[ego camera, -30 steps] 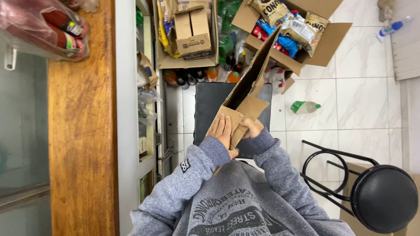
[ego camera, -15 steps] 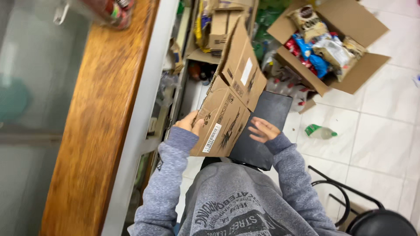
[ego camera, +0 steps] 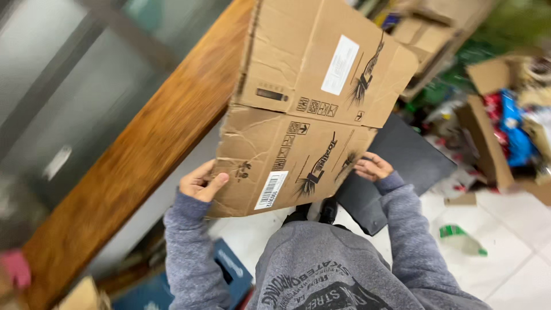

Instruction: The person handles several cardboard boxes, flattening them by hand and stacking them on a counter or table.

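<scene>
Raised higher now, flattened, creased brown cardboard box (ego camera: 310, 109), left hand (ego camera: 200, 182) fingers grasping its edge, right hand (ego camera: 373, 167) fingers loosely curled behind it.

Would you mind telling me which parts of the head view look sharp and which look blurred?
In the head view the flattened carton and both hands, left hand and right hand, are fairly sharp; the wooden counter and the glass at left are smeared by motion; the open box of packets at right is soft; lighting is even, with no harsh glare.

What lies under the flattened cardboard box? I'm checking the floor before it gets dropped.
Below the cardboard box: a dark mat, white tiles, shoe tips. Whatever lies directly beneath its middle is covered.
</scene>
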